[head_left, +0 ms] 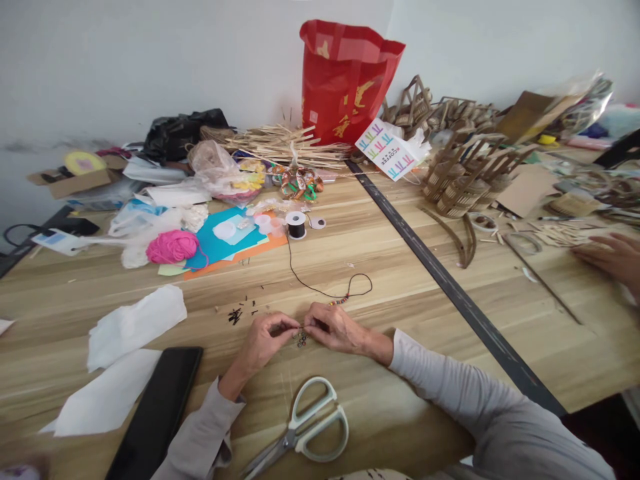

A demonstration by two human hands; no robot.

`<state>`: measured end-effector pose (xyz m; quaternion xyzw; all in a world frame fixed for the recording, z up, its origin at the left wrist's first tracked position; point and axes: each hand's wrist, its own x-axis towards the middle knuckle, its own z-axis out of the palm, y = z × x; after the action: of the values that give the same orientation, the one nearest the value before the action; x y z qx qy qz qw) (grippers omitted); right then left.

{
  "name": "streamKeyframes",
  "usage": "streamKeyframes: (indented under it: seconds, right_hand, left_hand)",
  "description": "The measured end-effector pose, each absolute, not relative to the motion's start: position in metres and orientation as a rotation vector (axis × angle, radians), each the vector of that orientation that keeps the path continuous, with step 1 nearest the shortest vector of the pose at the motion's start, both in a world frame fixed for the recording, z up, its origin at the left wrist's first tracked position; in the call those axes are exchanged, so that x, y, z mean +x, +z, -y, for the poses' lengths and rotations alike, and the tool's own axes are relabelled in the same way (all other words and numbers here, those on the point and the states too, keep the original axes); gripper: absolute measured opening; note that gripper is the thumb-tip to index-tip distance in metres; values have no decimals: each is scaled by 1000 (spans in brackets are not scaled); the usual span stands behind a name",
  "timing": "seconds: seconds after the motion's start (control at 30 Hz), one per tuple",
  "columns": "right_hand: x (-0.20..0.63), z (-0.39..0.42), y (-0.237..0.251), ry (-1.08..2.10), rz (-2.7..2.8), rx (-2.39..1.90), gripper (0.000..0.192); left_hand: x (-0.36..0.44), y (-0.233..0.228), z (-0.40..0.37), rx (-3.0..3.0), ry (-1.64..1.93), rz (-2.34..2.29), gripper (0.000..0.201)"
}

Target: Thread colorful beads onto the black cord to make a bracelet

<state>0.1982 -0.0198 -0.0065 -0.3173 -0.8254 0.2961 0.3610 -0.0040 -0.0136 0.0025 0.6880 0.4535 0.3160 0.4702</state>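
Black cord (pixel 371 285) is what you have in front of you, lying on the desk (pixel 425 313) in a loose curve from its spool (pixel 296 227) round through a small loop and in toward your fingers. A short row of strung beads (pixel 339 301) sits on it just beyond your right hand (pixel 335 328). Your left hand (pixel 267 340) and right hand each have thumb and forefinger pressed together, tips nearly meeting, apparently clamped on a fine stretch of the cord; the piece between them is too small to make out fully. Below your fingertips lie a few loose beads (pixel 302 341). Judging by its thinness and easy bends, the cord should feel very light and limp, and a slack end would likely fold if you pushed it. Pinch it close to the tip, so only a short, stiffer bit stands free. The beads look hard, smooth and rounded, so expect them to slip or roll; grip each by its sides, leaving the hole uncovered. Keep the strung row lying flat, since tilting the cord could send the beads sliding. The scissors (pixel 290 438) rest near you, apart from the cord.
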Motion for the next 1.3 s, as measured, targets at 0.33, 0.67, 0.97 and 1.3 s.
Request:
streamKeyframes:
  seconds: [0.33,0.67,0.97,1.3]
  right_hand:
    - [198,19,-10,745,2151,-822,9]
    - [198,19,-10,757,2155,-822,8]
    - [198,20,-9,763,2142,-821,6]
    - [198,19,-11,753,2149,-823,6]
  left_hand:
    - [-4,2,14,1687,773,-1117,8]
    - [-3,4,14,1698,771,-1119,8]
    - [-2,6,15,1693,764,-1126,7]
    - [-4,2,15,1702,758,-1118,7]
